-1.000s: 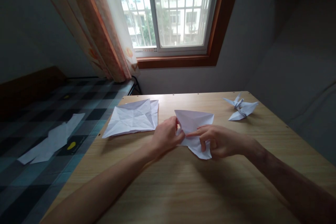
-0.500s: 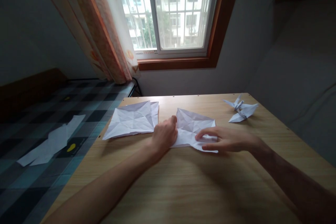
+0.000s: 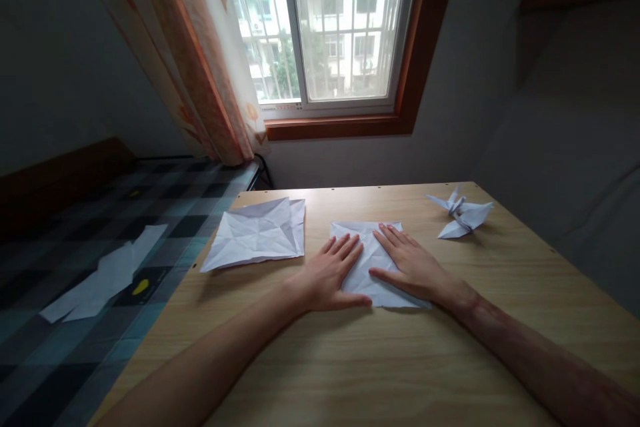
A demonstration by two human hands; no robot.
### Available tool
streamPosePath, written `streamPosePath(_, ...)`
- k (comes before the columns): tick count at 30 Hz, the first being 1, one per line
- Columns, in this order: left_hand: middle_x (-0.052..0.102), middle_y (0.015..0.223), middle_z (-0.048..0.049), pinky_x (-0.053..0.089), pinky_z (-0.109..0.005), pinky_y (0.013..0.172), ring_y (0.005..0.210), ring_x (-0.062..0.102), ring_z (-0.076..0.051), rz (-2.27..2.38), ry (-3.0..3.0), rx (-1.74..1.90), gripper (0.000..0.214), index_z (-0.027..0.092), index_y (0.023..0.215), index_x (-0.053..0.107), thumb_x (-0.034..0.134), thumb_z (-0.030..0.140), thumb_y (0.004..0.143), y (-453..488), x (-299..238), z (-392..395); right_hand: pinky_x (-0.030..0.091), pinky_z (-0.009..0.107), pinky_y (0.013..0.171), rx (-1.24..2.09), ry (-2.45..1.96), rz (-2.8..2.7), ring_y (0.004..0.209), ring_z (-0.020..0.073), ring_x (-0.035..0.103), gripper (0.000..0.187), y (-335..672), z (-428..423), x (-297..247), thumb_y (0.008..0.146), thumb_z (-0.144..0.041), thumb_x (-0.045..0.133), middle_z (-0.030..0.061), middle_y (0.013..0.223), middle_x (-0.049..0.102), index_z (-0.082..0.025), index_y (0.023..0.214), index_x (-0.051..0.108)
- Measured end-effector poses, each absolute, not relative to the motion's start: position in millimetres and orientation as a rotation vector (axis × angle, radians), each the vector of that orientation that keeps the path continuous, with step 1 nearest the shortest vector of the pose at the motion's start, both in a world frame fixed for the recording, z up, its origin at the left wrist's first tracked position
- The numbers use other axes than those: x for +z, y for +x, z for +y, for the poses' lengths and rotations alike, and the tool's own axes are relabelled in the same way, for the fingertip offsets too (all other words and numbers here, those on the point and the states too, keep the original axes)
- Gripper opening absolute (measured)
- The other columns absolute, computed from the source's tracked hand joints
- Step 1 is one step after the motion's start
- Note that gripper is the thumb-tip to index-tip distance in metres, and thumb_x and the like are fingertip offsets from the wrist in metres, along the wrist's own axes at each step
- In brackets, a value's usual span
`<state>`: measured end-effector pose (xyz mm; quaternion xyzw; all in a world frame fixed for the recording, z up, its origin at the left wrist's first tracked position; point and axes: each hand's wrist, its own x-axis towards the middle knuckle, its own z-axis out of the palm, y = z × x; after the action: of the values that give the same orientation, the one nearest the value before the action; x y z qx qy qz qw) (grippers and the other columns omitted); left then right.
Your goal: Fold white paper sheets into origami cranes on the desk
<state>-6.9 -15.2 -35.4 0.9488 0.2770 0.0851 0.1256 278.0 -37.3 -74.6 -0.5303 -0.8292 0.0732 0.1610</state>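
A creased white sheet of paper (image 3: 367,265) lies on the wooden table (image 3: 320,373) in front of me. My left hand (image 3: 333,277) rests flat on its left part, fingers stretched out and the thumb along the near edge. On the right part, my right hand (image 3: 407,263) presses down with its fingers spread. Both palms cover much of the sheet, so its sides are partly hidden. To the left is a stack of creased white paper (image 3: 255,233). Two folded paper cranes (image 3: 463,213), seemingly touching, stand at the back right.
Left of the table is a bed with a checked sheet (image 3: 30,287), and white paper strips (image 3: 107,273) lie on it. A barred window (image 3: 345,33) and an orange-patterned curtain (image 3: 185,47) are behind the table.
The sheet has gone from partly lifted to lying flatter on the table. My left hand has opened from a closed grip on its edge; my right hand has flattened onto it.
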Motion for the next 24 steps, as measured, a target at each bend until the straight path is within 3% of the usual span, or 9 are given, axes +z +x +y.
streamPosePath(6,0.022,0.180,-0.0240,0.016,-0.063,0.137,0.170,0.018,-0.044,0.806,2.769,0.228,0.122,0.017,0.176,0.028,0.060,0.093,0.086,-5,-31,-24,0.036,0.060,0.129,0.114,-1.528,-2.237,0.155,0.0410,0.047,0.081,282,-23,-76,0.104,-0.072,0.053,0.0211,0.168,0.051,-0.020,0.166,0.046)
streamPosePath(10,0.022,0.181,-0.0216,0.015,-0.062,0.138,0.170,0.018,-0.043,0.779,2.742,0.215,0.118,0.018,0.176,0.029,0.060,0.090,0.088,-10,-29,-30,0.048,0.059,0.115,0.134,-1.455,-2.188,0.129,0.0414,0.062,0.072,291,-6,-67,0.091,-0.071,0.072,0.0200,0.138,0.069,-0.021,0.143,0.068)
streamPosePath(13,0.029,0.180,-0.0170,0.019,-0.059,0.139,0.169,0.025,-0.039,0.790,2.681,0.258,0.100,0.023,0.173,0.035,0.059,0.082,0.096,-17,-29,-37,0.054,0.052,0.102,0.337,-1.412,-2.093,0.110,0.0370,0.068,0.055,297,8,-60,0.081,-0.059,0.084,0.0145,0.113,0.077,-0.020,0.119,0.077)
streamPosePath(15,0.035,0.178,-0.0180,0.024,-0.057,0.138,0.167,0.033,-0.036,0.881,2.616,0.393,0.087,0.022,0.169,0.040,0.060,0.071,0.101,-24,-31,-39,0.056,0.046,0.094,0.621,-1.332,-2.064,0.101,0.0333,0.071,0.041,300,13,-56,0.081,-0.051,0.083,0.0112,0.104,0.080,-0.018,0.105,0.079)
streamPosePath(17,0.040,0.175,-0.0204,0.031,-0.055,0.136,0.163,0.039,-0.035,1.052,2.490,0.677,0.081,0.020,0.167,0.041,0.065,0.061,0.102,-33,-34,-39,0.058,0.041,0.086,0.941,-1.236,-1.950,0.096,0.0303,0.074,0.037,300,16,-51,0.084,-0.050,0.081,0.0093,0.102,0.082,-0.017,0.102,0.079)
streamPosePath(20,0.051,0.164,-0.0223,0.048,-0.054,0.123,0.152,0.053,-0.034,1.297,2.098,1.121,0.079,0.021,0.160,0.043,0.074,0.055,0.096,-45,-35,-34,0.059,0.038,0.085,1.210,-1.105,-1.747,0.097,0.0279,0.075,0.045,296,17,-44,0.078,-0.052,0.090,0.0095,0.106,0.082,-0.017,0.104,0.079)
streamPosePath(22,0.061,0.151,-0.0206,0.060,-0.046,0.103,0.130,0.068,-0.031,1.322,1.803,1.160,0.073,0.021,0.150,0.051,0.076,0.059,0.093,-51,-32,-29,0.059,0.037,0.085,1.275,-1.058,-1.659,0.094,0.0258,0.075,0.051,289,20,-38,0.073,-0.052,0.095,0.0101,0.106,0.082,-0.016,0.105,0.078)
streamPosePath(24,0.072,0.127,-0.0151,0.062,-0.037,0.087,0.104,0.074,-0.025,1.274,1.623,1.094,0.059,0.018,0.130,0.064,0.071,0.065,0.093,-57,-26,-25,0.060,0.037,0.084,1.309,-1.035,-1.602,0.091,0.0239,0.075,0.055,280,22,-32,0.073,-0.052,0.096,0.0102,0.105,0.081,-0.015,0.108,0.077)
